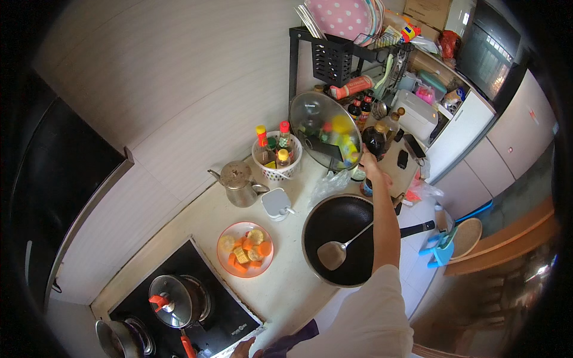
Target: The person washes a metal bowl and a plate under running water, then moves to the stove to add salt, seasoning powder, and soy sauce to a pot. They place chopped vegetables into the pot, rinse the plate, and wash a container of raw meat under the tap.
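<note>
My right hand (372,166) is stretched out to the far part of the counter, its fingers at the right rim of a large glass pan lid (309,121) with a dark handle. The lid stands nearly upright, and bottles show through the glass. Under my forearm lies a black wok (340,219), with a metal spatula (332,255) resting inside it. Only part of my left hand (244,348) shows at the bottom edge, near the front of the black gas hob (224,308). Whether it holds anything is hidden.
A plate (224,262) of cut corn and carrot lies beside the hob. A lidded pot (172,295) sits on a burner. Behind are a metal kettle (239,190), a grey-lidded container (276,203) and a bottle basket (280,172). Dark sauce bottles (374,139) crowd my right hand.
</note>
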Demonstrator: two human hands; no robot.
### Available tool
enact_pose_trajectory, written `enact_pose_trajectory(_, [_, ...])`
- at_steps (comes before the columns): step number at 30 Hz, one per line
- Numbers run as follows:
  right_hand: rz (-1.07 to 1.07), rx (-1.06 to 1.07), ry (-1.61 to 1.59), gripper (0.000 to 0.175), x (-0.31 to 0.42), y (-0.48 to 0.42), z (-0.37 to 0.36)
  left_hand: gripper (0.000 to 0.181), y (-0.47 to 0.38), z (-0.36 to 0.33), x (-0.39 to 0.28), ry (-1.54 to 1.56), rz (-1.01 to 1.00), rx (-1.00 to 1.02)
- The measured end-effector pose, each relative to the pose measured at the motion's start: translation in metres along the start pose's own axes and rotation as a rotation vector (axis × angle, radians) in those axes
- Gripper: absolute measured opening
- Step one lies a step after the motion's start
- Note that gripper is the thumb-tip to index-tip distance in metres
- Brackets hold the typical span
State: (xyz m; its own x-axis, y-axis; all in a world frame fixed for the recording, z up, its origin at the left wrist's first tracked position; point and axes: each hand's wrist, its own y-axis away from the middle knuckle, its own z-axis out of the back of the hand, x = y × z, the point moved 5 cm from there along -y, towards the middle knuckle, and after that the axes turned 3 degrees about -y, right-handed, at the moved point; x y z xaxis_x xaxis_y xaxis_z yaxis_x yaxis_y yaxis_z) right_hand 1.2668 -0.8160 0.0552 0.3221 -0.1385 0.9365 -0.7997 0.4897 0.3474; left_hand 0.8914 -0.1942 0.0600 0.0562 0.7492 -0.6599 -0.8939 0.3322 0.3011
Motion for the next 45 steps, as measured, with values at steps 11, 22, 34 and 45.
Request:
enact_pose_trajectory(11, [1.042,-0.383,0.454,0.022,0.102,0.198,0.001,0.044,0.01,-0.005,-0.007,0.003,-0.055,-0.037])
enact_pose_trajectory(22, [1.09,0.466,0.539,0.011,0.112,0.461,-0.142,0.079,0.049,0.068,-0.047,0.318,-0.282,-0.431])
enact_pose_trajectory(34, [0.449,1.462,-0.207,0.096,-0.012,0.644,-0.365,0.043,0.175,0.093,0.019,1.208,-0.177,-0.86])
enact_pose_trajectory(45, [0.865,1.616,0.415,0.024,-0.062,0.735,-0.503,0.048,0.231,0.131,0.097,1.191,-0.121,-1.217])
